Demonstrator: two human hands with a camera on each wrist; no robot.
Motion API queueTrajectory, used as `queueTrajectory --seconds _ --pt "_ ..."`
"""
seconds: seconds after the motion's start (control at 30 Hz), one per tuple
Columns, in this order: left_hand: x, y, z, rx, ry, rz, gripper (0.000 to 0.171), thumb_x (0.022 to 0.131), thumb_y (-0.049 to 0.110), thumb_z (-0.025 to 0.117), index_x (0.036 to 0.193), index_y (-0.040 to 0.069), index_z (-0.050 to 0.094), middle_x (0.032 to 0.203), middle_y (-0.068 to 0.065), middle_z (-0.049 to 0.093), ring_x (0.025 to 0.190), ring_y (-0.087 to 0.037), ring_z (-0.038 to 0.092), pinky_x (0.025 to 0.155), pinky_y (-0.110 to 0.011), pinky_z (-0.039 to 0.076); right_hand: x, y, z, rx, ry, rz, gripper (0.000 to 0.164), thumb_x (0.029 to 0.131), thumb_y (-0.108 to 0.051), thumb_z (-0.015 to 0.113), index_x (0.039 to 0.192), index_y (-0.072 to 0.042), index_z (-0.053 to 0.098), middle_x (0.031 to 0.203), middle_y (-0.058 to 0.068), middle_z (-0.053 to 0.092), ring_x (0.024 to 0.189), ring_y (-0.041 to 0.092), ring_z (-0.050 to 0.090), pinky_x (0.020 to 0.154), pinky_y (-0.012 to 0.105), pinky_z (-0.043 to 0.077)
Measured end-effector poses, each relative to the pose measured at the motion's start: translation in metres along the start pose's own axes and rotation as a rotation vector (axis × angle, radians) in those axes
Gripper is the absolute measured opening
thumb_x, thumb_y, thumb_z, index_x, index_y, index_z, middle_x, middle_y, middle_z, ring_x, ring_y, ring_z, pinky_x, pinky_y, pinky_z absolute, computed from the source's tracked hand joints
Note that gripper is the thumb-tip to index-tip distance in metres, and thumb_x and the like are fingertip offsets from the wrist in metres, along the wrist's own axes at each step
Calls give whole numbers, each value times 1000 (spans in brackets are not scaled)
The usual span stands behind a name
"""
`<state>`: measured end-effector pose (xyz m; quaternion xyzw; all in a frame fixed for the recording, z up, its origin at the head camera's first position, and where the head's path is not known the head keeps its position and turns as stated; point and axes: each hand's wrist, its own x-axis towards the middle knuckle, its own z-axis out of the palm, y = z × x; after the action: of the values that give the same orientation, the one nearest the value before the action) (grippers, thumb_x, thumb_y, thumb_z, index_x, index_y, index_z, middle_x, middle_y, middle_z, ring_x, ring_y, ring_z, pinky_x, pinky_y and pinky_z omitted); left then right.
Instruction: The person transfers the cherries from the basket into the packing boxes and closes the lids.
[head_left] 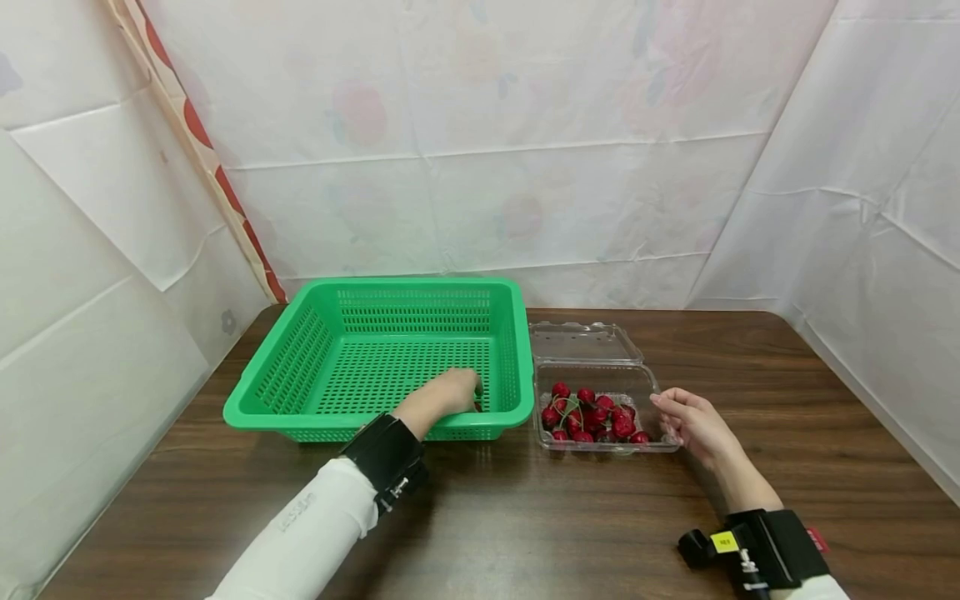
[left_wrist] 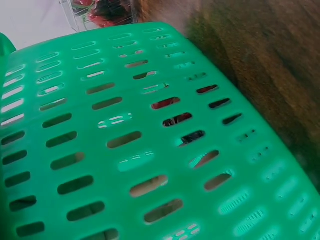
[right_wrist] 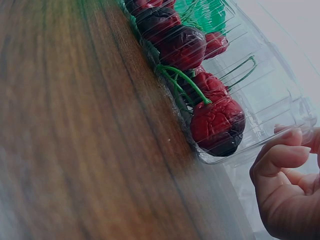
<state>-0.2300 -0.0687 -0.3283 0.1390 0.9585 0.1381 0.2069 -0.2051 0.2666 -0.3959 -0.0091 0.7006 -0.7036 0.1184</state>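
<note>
My left hand point(head_left: 450, 390) reaches over the near rim of the green basket point(head_left: 255, 400), fingers curled down at its right end. A bit of red cherry point(head_left: 477, 407) shows by those fingertips, and through the slots in the left wrist view; the hand mostly hides it. On the right, my right hand point(head_left: 693, 423) pinches the rim of a clear plastic clamshell box point(head_left: 660, 379) between thumb and fingers. Inside that box lies a heap of dark red cherries point(head_left: 592, 414) with green stems. Its hinged lid point(head_left: 581, 342) is folded back behind it.
A brown wooden table point(head_left: 517, 525) carries both containers, with the box close beside the basket's right side. White patterned sheeting point(head_left: 480, 192) hangs behind the table and along both sides.
</note>
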Motion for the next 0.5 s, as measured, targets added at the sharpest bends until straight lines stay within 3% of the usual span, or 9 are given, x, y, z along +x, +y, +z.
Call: queueTrajectory --seconds 0.5 --pt "3 -1 1 -12 -80 -24 13 85 6 58 95 5 66 90 -5 60 70 -16 48 55 -26 37 0 0 0 5 3 1 16 92 -18 50 79 -10 47 61 -3 44 50 6 40 43 18 34"
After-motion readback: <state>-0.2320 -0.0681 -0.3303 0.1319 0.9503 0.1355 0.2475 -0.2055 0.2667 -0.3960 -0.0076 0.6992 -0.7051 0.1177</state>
